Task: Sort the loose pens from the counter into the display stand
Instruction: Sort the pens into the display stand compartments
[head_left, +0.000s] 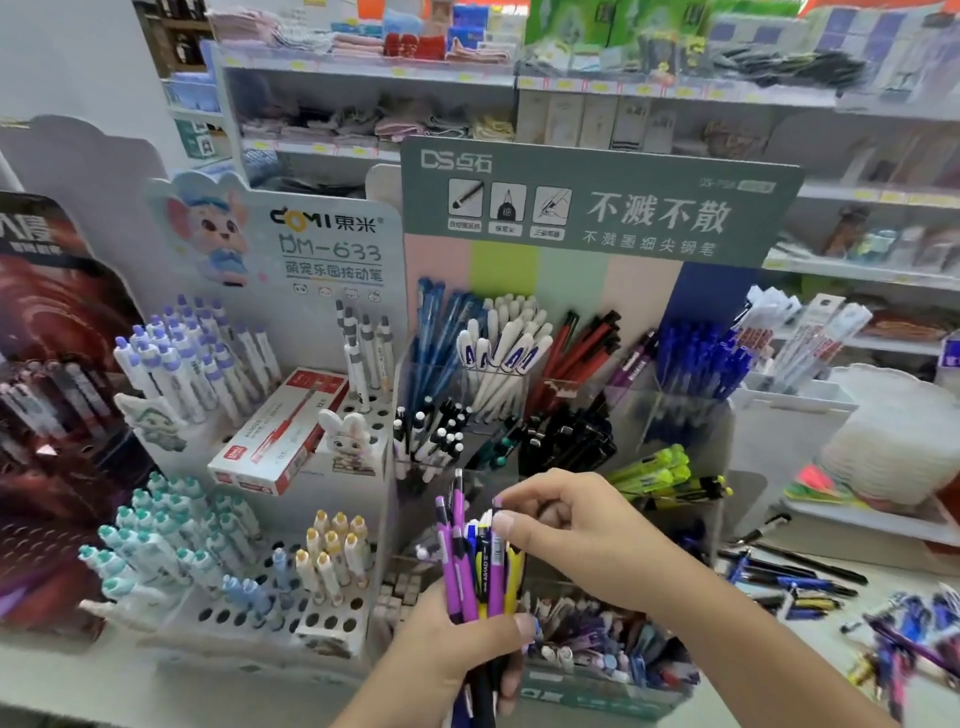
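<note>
My left hand (457, 649) grips a bundle of pens (475, 561), purple, blue, yellow and black, held upright in front of the display stand (597, 208). My right hand (566, 519) pinches the top of one pen in that bundle between thumb and fingers. The stand's clear compartments hold blue, white, red, black and green pens, sorted by kind. Loose pens (795, 582) lie scattered on the counter at the right.
A white holed pen rack (244, 613) with cartoon pens and a red pen box (280, 431) stands at the left. A dark display stands at the far left. White trays (883, 452) sit at the right. Store shelves fill the background.
</note>
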